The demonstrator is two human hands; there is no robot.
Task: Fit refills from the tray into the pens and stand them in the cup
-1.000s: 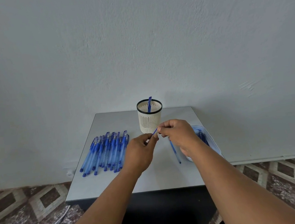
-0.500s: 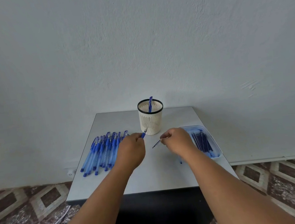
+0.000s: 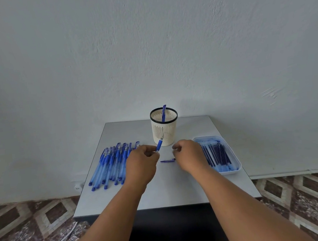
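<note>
Your left hand (image 3: pixel 142 163) is curled round a blue pen (image 3: pixel 159 144), pinching it near the grip so its tip angles up toward the cup (image 3: pixel 165 132). That white slotted cup stands near the desk's (image 3: pixel 163 196) far edge, middle, with one finished pen (image 3: pixel 163 113) leaning inside. Your right hand (image 3: pixel 189 154) hovers just beside the tray (image 3: pixel 236 163), fingers loosely bent; I cannot tell whether they pinch anything. A small blue pen cap (image 3: pixel 168 160) lies flat on the desk between your two hands, its right end at your right hand. The tray sits along the right edge, dark refills (image 3: pixel 216 153) lined up inside. The row of unfilled pens (image 3: pixel 112 164) fans out along the left edge, partly under your left hand.
</note>
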